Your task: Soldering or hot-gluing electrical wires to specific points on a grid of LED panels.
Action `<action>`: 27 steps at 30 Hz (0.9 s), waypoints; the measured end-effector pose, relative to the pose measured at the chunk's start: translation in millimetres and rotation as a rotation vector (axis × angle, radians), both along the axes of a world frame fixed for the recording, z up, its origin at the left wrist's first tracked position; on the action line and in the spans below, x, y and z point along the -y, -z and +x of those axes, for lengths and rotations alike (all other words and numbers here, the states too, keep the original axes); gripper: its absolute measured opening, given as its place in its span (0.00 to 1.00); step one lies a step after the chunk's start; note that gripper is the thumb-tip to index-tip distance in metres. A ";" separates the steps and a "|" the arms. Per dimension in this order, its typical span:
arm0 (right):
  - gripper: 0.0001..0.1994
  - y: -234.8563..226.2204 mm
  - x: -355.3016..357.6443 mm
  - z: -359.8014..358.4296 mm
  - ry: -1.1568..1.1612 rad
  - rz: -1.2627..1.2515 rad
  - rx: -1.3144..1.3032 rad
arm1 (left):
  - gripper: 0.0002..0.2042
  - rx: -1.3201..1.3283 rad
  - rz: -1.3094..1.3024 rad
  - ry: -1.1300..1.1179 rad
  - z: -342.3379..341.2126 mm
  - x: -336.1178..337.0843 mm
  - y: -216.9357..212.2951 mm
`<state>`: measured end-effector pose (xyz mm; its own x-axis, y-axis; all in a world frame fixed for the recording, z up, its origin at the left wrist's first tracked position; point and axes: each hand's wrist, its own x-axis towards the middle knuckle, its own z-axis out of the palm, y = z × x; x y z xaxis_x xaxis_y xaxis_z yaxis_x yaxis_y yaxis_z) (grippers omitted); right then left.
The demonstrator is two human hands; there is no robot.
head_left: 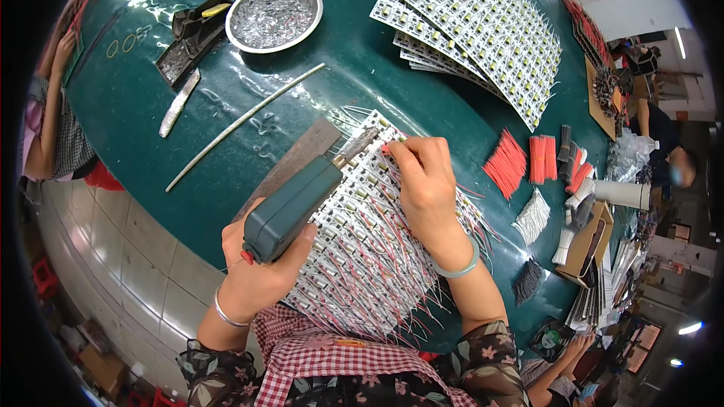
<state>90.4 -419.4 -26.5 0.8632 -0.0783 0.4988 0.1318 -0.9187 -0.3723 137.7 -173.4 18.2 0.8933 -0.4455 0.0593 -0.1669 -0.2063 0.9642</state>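
My left hand (pixel 260 280) is wrapped round a dark green soldering gun (pixel 294 207). Its metal tip reaches up and right onto the far end of a white circuit board panel (pixel 354 252). With finger and thumb together, my right hand (pixel 428 185) pinches a wire with a red end (pixel 387 148) at the panel, a little right of the tip. Rows of small parts cover the panel, and many thin red and white wires trail from it toward me. Beside the soldering gun, a flat grey-brown bar (pixel 305 152) lies partly behind it.
A metal bowl (pixel 275 51) of silvery bits stands far left, near a dark open box (pixel 172 66) and a long thin rod (pixel 245 124). Stacked circuit panels (pixel 467 30) lie far right. Red wire bundles (pixel 505 164) and white ones (pixel 533 218) sit right. Other people work around the table.
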 end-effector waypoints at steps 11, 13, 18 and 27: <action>0.18 -1.1 -15.3 -6.7 -0.034 0.042 -0.050 | 0.11 -0.080 -0.048 -0.053 -5.7 -8.9 5.0; 0.19 0.4 -16.2 -7.0 -0.023 0.062 -0.064 | 0.10 -0.072 -0.034 -0.042 -6.1 -10.0 2.5; 0.19 0.4 -16.7 -7.5 -0.015 0.065 -0.088 | 0.09 -0.067 0.002 -0.013 -7.4 -11.8 1.3; 0.18 -1.6 -16.3 -6.0 -0.008 0.040 -0.086 | 0.08 -0.154 0.033 -0.017 -10.4 -13.0 6.7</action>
<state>84.4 -403.1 -25.0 0.9035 -0.0897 0.4191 0.1047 -0.9021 -0.4186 127.3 -160.4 11.5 0.8980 -0.4298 -0.0939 -0.0134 -0.2401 0.9706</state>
